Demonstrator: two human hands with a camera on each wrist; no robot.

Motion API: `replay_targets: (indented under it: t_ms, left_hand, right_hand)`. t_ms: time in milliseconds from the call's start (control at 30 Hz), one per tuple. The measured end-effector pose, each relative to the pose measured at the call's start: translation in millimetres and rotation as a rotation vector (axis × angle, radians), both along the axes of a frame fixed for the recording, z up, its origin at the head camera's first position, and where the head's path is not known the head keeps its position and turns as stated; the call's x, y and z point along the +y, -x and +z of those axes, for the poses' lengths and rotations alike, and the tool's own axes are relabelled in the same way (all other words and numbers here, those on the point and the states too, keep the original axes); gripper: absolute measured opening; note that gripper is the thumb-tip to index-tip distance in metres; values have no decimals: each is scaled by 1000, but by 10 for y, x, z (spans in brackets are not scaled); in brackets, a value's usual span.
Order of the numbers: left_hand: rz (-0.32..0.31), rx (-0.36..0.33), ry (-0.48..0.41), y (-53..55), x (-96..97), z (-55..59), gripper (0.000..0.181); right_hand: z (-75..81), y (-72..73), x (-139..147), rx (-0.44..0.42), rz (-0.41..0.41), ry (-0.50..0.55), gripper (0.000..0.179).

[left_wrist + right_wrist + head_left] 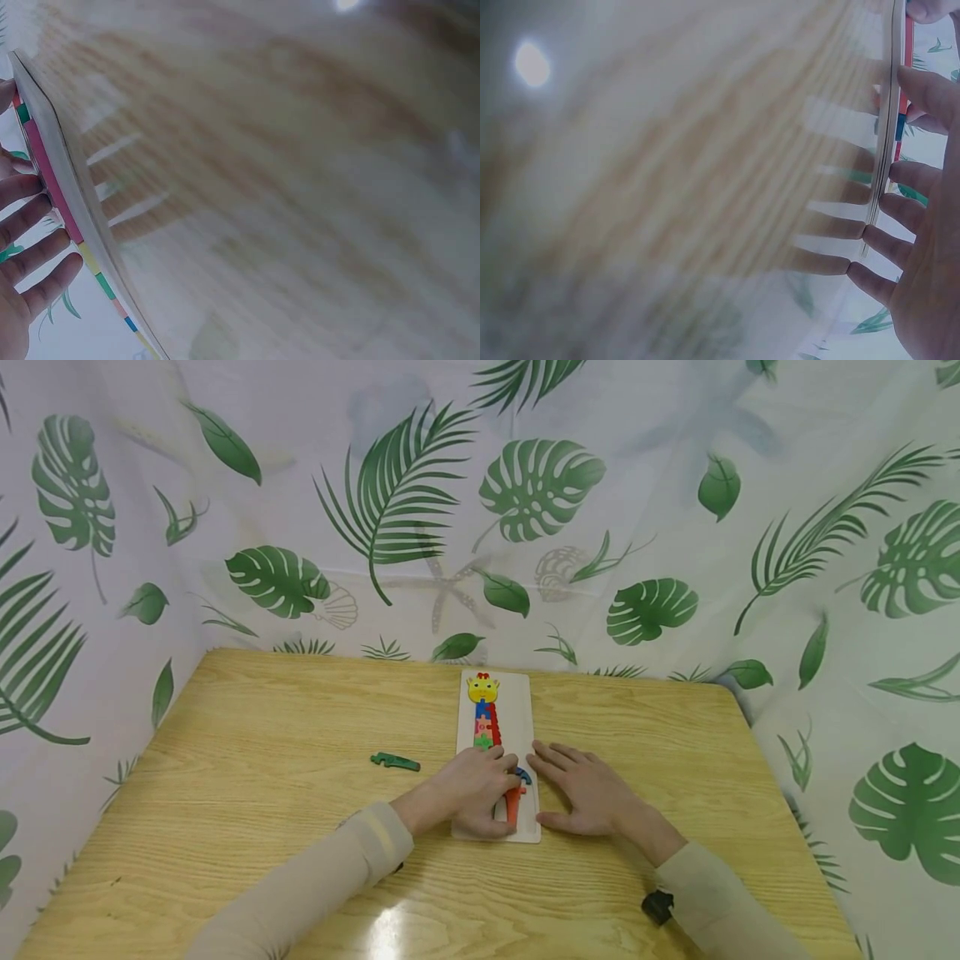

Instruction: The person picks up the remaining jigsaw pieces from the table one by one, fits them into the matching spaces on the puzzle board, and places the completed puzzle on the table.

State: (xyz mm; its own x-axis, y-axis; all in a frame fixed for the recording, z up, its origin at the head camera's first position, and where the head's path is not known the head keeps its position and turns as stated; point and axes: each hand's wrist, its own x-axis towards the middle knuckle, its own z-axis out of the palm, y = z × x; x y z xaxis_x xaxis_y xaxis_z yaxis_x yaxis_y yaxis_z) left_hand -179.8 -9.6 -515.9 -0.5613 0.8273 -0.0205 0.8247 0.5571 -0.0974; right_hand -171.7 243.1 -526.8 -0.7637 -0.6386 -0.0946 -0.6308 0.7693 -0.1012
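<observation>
A giraffe puzzle on a pale board (pixel 517 702) has a yellow head piece (pixel 482 689) at the far end, with blue, pink and green neck pieces and a red mane below. My left hand (pixel 476 785) lies over the near half, hiding part of it. Its thumb and index finger pinch an orange puzzle piece (pixel 513 806), just below a dark blue piece (pixel 523 775). In the left wrist view, the other left fingers spread beside a magenta piece (pixel 51 176). My right hand (pixel 588 785) rests with fingers extended, fingertips at the board's right edge.
A dark green puzzle piece (pixel 395 762) lies on the wooden table (pixel 300 710), left of the board. Behind the table hangs a white cloth (pixel 450 527) printed with green leaves.
</observation>
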Motion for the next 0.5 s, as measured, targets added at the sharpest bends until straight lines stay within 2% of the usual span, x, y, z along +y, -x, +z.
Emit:
replay_targets:
  t_ms: [500]
  left_hand:
    - [-4,-26,10,-14,-40,0,72]
  right_hand:
    - [34,-7,-16,-11,1,-1,88]
